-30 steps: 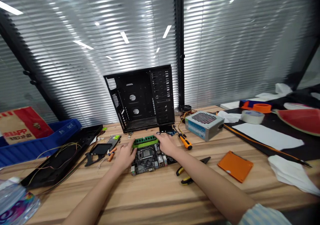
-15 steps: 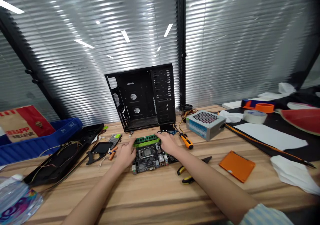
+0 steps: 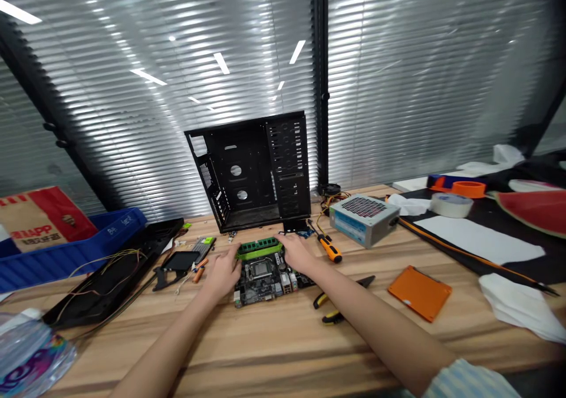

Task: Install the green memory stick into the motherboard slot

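A motherboard lies flat on the wooden table in front of me, its CPU socket and rear ports facing up and toward me. A green RAM stick stands along its far edge, by the bright green memory slots. My left hand is at the stick's left end, thumb and fingers closed around that corner of the board. At the right end, my right hand has its fingers closed on the stick. The fingertips of both hands are partly hidden, so their exact contact is unclear.
Behind the board stands a black PC case. To the right are an orange screwdriver, a power supply, pliers under my forearm and an orange drive plate. A blue bin and black panel are left.
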Demonstrator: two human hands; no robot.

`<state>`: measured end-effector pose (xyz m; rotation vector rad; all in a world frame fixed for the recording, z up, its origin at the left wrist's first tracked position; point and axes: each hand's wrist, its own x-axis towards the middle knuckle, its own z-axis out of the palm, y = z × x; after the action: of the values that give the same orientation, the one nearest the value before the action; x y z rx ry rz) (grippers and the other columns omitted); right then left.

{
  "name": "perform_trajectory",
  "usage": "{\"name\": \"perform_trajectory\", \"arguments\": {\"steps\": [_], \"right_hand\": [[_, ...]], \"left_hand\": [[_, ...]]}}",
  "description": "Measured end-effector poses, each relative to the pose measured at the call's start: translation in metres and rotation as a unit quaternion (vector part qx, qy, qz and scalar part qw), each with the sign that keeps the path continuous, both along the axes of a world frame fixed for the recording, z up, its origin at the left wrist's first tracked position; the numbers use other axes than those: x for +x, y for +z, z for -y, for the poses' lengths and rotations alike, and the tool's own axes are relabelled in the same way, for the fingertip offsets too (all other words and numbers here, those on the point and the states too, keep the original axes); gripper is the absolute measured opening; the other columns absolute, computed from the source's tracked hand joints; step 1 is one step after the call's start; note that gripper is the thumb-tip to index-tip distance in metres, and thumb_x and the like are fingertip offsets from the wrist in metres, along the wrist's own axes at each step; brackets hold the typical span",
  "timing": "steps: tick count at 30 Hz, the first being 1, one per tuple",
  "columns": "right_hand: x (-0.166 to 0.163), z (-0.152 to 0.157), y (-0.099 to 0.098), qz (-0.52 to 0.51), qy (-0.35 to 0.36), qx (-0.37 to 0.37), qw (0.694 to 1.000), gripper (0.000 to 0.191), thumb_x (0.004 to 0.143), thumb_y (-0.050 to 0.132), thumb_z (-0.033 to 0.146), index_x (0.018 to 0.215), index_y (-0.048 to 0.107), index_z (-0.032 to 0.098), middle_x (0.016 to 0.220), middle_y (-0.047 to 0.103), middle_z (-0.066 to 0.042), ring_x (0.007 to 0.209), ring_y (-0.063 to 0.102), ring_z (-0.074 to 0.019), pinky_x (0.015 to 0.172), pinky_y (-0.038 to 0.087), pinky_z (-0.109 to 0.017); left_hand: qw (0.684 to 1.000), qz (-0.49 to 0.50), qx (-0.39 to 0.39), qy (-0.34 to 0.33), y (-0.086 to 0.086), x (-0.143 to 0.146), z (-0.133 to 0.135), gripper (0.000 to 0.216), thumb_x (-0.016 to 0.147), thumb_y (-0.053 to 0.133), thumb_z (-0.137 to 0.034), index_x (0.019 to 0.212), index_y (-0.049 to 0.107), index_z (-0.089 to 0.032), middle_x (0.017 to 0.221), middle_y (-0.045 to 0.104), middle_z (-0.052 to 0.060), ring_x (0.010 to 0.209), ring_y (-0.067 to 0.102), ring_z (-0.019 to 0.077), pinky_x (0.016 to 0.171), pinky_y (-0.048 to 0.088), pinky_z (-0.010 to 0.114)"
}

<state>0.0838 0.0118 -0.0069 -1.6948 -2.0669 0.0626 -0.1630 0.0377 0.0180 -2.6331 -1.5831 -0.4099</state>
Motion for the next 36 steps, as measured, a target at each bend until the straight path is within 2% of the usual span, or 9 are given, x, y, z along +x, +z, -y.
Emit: {"name": "perform_trajectory", "arguments": {"steps": [13,24,36], "right_hand": [[-0.001,0.005,0.007,0.01,-0.012,-0.023,1.0,0.064,0.077,0.046,0.001,0.138,0.053,0.02,0.131,0.062,-0.011,0.121,0.055,-0.025,0.098,0.041,-0.037],[-0.002,0.007,0.01,0.018,-0.02,-0.031,0.999,0.064,0.077,0.045,0.002,0.138,0.053,0.021,0.124,0.065,-0.013,0.119,0.057,-0.027,0.094,0.042,-0.039],[-0.002,0.006,0.01,0.015,-0.015,-0.031,0.999,0.063,0.076,0.046,0.002,0.135,0.054,0.021,0.125,0.065,-0.012,0.118,0.057,-0.0269,0.093,0.041,-0.038]], "left_hand": [[1.0,0.007,-0.013,-0.003,-0.001,-0.001,-0.002,0.05,0.093,0.043,-0.02,0.142,0.045,-0.011,0.116,0.07,0.017,0.111,0.065,0.0301,0.095,0.046,0.038],[1.0,0.02,0.007,-0.008,-0.003,-0.002,-0.004,0.046,0.093,0.045,-0.021,0.137,0.05,-0.013,0.113,0.071,0.015,0.108,0.065,0.0287,0.094,0.046,0.037],[1.0,0.01,0.012,-0.012,-0.001,-0.001,-0.002,0.044,0.09,0.046,-0.019,0.134,0.051,-0.014,0.11,0.072,0.014,0.108,0.066,0.0281,0.094,0.047,0.037]]}}
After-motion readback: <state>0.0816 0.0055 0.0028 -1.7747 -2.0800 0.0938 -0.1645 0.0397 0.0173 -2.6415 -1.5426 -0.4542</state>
